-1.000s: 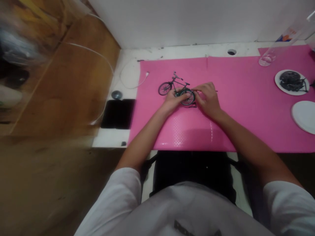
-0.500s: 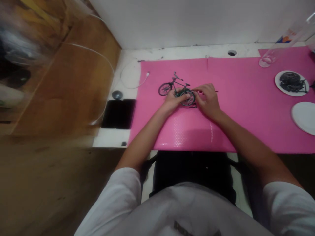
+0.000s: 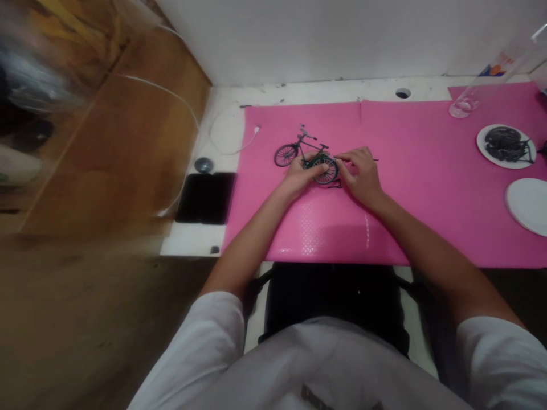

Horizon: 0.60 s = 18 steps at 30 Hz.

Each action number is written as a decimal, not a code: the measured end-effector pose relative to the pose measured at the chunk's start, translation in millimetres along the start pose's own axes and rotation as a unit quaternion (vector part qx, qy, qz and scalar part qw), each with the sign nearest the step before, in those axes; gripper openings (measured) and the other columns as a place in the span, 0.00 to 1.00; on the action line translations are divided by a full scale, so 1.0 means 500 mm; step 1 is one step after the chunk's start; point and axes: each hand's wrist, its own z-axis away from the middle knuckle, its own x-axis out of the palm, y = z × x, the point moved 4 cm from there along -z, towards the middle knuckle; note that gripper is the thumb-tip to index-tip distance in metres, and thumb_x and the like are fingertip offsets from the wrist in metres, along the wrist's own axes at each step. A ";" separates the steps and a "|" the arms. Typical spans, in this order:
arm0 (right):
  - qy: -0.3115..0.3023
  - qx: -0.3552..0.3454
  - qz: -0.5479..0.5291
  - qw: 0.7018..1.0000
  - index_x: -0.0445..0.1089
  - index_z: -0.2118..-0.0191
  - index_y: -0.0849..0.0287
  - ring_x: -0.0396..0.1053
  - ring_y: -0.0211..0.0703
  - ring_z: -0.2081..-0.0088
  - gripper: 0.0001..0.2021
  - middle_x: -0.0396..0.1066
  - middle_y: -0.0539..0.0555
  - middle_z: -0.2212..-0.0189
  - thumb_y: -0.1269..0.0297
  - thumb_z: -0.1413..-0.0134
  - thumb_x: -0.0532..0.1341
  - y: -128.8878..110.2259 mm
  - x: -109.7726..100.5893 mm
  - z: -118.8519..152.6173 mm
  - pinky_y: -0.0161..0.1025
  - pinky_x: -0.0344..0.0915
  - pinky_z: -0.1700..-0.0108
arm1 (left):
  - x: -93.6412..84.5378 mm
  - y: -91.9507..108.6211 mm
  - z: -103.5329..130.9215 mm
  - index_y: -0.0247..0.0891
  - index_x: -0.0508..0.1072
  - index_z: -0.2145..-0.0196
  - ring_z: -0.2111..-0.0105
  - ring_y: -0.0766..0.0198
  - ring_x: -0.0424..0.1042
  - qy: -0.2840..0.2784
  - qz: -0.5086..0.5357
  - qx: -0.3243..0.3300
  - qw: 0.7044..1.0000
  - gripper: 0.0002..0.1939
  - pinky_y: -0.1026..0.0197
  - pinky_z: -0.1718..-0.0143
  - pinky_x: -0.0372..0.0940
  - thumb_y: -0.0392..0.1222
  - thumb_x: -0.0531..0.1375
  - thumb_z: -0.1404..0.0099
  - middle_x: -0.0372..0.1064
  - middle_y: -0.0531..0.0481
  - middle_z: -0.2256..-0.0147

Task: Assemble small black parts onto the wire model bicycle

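Observation:
A small dark model bicycle [image 3: 287, 154] is tilted over the pink mat, its handlebars toward the far left. My left hand [image 3: 301, 172] is closed around its middle, the thumb lying across the spoked rear wheel. At the right side of that wheel, my right hand [image 3: 361, 173] has its thumb and fingertips pinched together near the rim. Whether they grip the wheel's edge or a tiny part there is too small to make out. A thin dark rod [image 3: 376, 159] shows just past the right hand's knuckles. Below the rear wheel a small dark stand-like part [image 3: 334, 184] is visible.
On the pink mat [image 3: 419, 188], a white plate [image 3: 481, 145] with dark parts stands at right, beside another white plate [image 3: 527, 205]. A clear tube [image 3: 464, 107] stands behind them. To the left are a black flat object [image 3: 205, 198], a round knob [image 3: 204, 165] and a white cable [image 3: 231, 152].
The bicycle has shifted very slightly to the left in my left hand. Both hands keep almost the same pose.

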 end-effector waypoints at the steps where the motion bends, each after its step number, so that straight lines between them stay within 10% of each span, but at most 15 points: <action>1: 0.000 0.002 -0.003 1.000 0.85 0.51 0.49 0.77 0.57 0.53 0.28 0.84 0.57 0.58 0.33 0.17 0.57 0.001 0.000 0.000 0.62 0.78 0.42 | 0.000 0.000 0.000 0.41 0.88 0.52 0.52 0.57 0.84 0.002 -0.002 -0.003 1.000 0.30 0.53 0.41 0.76 0.50 0.86 0.52 0.87 0.46 0.52; 18: -0.008 0.114 -0.079 0.990 0.89 0.53 0.50 0.78 0.53 0.58 0.32 0.85 0.58 0.59 0.24 0.28 0.66 -0.002 -0.001 0.004 0.55 0.78 0.52 | -0.006 -0.004 -0.008 0.40 0.89 0.50 0.54 0.57 0.85 -0.030 -0.034 0.020 0.999 0.30 0.54 0.43 0.77 0.48 0.86 0.50 0.89 0.45 0.52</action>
